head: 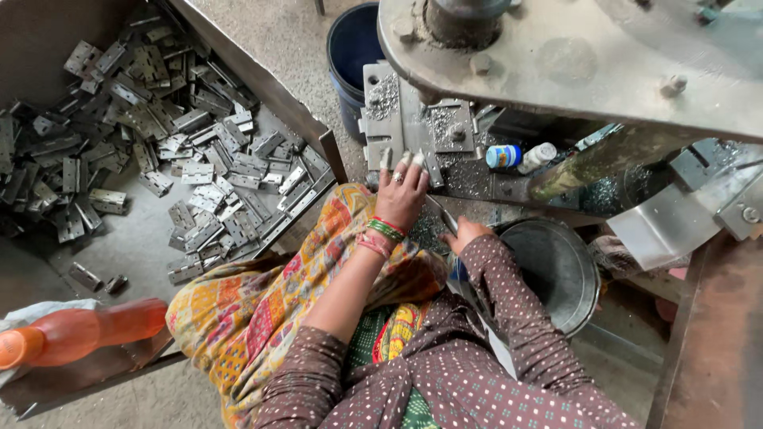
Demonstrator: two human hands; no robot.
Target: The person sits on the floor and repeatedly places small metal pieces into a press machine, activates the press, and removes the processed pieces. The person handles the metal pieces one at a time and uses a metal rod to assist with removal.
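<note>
The fingers [400,163] of the left hand [401,195] lie spread and flat, tips resting on the lower edge of the grey metal fixture plate [397,119] at upper centre of the frame; they pinch nothing that we can see. The right hand [467,233], just right of centre, is curled around a thin bright metal strip [439,213]; its fingers are hidden beneath the palm, so we cannot tell how tightly they close.

We note the fixture plate sits directly below the heavy machine head [572,56] that fills the upper right. Metal shavings [469,171] cover the bed around it. In our judgement, fingertips this close to the tooling risk being caught or crushed should the machine cycle while they rest there. The swarf is a second hazard: bare skin pressed into it may be cut, and the strip's edge may slice the gripping palm.

A loose patterned cloth [262,302] drapes across the lap at lower centre and reaches the bed's edge, as do bangles [384,230] on the left wrist; either could snag. The pile of hinges [159,135] fills the tray [262,79] at upper left, well apart from both hands. A metal bowl [556,270] stands just right of the right hand.
</note>
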